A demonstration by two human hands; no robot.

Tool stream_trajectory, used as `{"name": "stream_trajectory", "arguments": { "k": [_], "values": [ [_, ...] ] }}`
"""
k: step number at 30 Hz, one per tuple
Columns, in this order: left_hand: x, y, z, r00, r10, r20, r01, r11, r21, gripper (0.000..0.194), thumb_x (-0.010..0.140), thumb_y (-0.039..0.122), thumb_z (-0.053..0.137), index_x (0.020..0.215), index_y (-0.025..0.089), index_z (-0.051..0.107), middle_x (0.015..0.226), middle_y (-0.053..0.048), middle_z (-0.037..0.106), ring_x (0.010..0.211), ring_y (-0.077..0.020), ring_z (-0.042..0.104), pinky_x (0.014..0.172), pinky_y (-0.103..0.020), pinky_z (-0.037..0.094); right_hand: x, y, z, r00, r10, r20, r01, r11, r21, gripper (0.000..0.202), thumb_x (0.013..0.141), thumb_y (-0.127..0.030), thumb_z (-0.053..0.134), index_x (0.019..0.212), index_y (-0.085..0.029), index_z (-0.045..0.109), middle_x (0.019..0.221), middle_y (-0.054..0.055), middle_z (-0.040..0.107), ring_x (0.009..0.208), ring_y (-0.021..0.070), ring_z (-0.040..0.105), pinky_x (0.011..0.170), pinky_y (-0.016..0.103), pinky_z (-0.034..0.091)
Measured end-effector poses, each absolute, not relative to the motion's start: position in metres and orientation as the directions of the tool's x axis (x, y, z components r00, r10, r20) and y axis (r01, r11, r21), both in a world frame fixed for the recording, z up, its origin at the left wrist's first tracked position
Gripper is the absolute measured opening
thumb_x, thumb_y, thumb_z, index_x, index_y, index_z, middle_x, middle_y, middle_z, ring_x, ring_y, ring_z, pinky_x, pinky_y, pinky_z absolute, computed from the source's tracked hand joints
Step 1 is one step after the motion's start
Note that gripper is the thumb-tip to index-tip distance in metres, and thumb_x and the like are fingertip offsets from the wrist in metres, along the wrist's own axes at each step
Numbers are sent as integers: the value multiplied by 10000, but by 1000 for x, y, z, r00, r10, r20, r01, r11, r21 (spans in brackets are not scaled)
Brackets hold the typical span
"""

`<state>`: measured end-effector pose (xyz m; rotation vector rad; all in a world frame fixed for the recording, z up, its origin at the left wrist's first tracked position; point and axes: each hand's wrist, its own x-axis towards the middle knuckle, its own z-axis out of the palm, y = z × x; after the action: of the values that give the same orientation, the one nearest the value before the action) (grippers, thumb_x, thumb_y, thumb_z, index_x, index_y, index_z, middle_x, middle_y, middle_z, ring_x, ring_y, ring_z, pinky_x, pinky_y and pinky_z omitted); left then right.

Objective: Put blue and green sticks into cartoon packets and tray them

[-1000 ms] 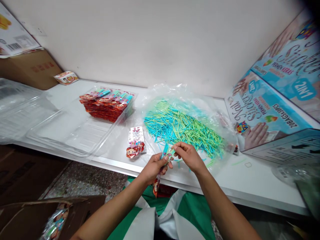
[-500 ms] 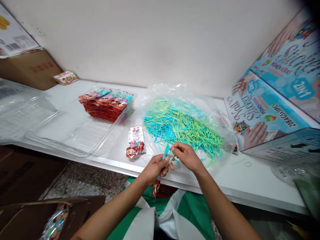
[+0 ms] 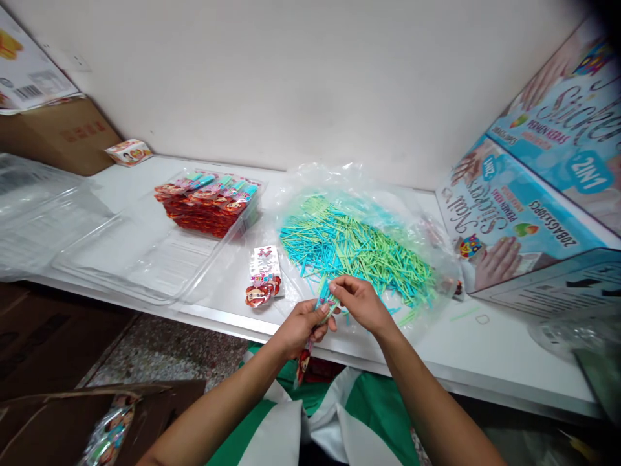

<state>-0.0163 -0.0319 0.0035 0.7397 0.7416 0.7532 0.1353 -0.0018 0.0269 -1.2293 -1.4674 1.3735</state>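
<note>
Near the table's front edge, my left hand [image 3: 305, 325] is closed round a small red packet [image 3: 303, 366] with blue and green sticks [image 3: 323, 291] standing out of its top. My right hand [image 3: 356, 299] pinches at the upper ends of these sticks, touching them. Behind my hands a big heap of green and blue sticks [image 3: 359, 246] lies on a clear plastic bag. Left of the heap, flat on the table, are printed packets [image 3: 262, 288]. Farther left a stack of filled red packets [image 3: 204, 210] stands in a clear tray.
Clear plastic trays [image 3: 140, 259] lie on the left of the white table [image 3: 514, 356]. Cardboard boxes [image 3: 58, 133] and a small box [image 3: 129, 152] stand back left. Large blue printed boxes [image 3: 524, 207] stand right. An open carton [image 3: 160, 408] is below left.
My hands stay in nearly the same place. The fingers of my right hand have shifted slightly at the tops of the sticks.
</note>
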Motion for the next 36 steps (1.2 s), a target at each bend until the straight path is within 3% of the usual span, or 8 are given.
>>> {"name": "stream_trajectory", "arguments": {
  "k": [6, 11, 17, 25, 36],
  "values": [
    [-15, -33, 2, 531, 793, -298, -351, 526, 775, 343, 786, 404, 548, 929, 93, 576, 691, -44, 583, 394, -20, 310, 394, -192, 163, 136, 0, 24, -215, 973, -88, 156, -54, -986, 61, 754, -246, 527, 763, -186, 533, 637, -37, 523, 542, 98, 528, 509, 225, 453],
    [-14, -32, 2, 539, 784, -306, -364, 545, 755, 352, 783, 417, 548, 929, 98, 583, 683, -35, 572, 386, -12, 291, 391, -188, 165, 135, -1, 26, -240, 964, -113, 104, -90, -991, 173, 761, -264, 529, 911, -185, 562, 720, -18, 542, 570, 93, 527, 514, 224, 452],
    [-15, -32, 4, 542, 782, -307, -368, 550, 750, 335, 776, 419, 558, 892, 105, 568, 676, -32, 570, 381, -8, 292, 390, -181, 171, 136, -1, 24, -260, 959, -111, 138, -77, -987, 211, 749, -332, 572, 899, -185, 563, 649, -41, 525, 504, 89, 525, 499, 231, 442],
    [-16, -32, 1, 554, 784, -280, -360, 529, 769, 285, 791, 394, 546, 849, 115, 541, 713, -49, 593, 384, -20, 351, 385, -183, 204, 138, 0, 24, -249, 963, -101, 301, -22, -953, 85, 750, -223, 496, 808, -186, 546, 623, -43, 525, 519, 100, 558, 499, 213, 433],
    [-18, -31, 1, 546, 788, -285, -323, 511, 797, 325, 782, 430, 540, 870, 117, 543, 699, -39, 578, 395, -24, 343, 387, -182, 200, 138, -2, 24, -276, 956, -96, 321, -2, -947, 68, 759, -211, 493, 806, -190, 538, 622, -41, 525, 552, 109, 559, 544, 231, 440]
  ]
}}
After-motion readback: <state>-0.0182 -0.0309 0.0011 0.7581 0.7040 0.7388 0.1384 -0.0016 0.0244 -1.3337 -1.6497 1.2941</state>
